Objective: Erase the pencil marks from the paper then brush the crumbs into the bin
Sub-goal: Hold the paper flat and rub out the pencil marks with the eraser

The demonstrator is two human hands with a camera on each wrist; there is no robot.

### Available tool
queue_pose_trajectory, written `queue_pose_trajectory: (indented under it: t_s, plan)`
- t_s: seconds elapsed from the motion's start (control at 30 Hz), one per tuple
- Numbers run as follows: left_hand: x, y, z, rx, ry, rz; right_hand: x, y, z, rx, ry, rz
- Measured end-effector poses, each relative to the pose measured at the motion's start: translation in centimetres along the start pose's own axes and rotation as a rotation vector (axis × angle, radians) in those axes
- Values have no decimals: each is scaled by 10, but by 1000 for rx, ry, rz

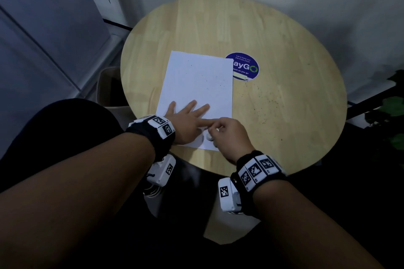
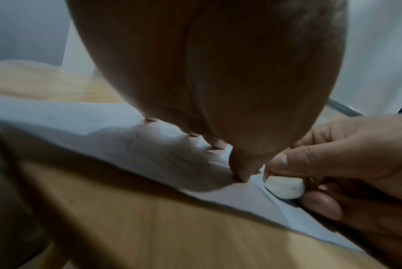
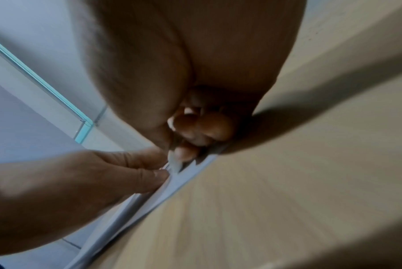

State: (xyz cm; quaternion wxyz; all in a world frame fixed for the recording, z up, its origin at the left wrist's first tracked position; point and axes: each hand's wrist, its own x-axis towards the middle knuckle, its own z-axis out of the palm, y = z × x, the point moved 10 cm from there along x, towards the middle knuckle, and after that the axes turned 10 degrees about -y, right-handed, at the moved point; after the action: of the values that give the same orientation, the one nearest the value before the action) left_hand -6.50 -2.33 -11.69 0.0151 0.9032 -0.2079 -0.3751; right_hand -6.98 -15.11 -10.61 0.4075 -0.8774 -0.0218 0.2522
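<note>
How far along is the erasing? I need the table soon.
Mostly erased: the paper's upper part looks blank. In hand: the left hand presses it flat while the right hand rubs the eraser beside faint marks. Left: crumbs on the table, bin untouched.

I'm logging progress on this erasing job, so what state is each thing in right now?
White sheet of paper: flat on the table, faint pencil marks left near the left hand, dark crumbs on it.
Small white eraser: pinched, pressed on the paper's near edge.
Left hand: fingers spread, pressing the paper.
Right hand: grips the eraser.
Round wooden table: crumbs scattered right of the paper.
Beige bin: beside the table, contents unclear.
</note>
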Motion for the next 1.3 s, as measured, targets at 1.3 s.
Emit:
queue_pose_trajectory:
  t_s: [1.3]
  plan:
    - [1,-1,5,31,-7,5,-12,-4,9,30,-216,49]
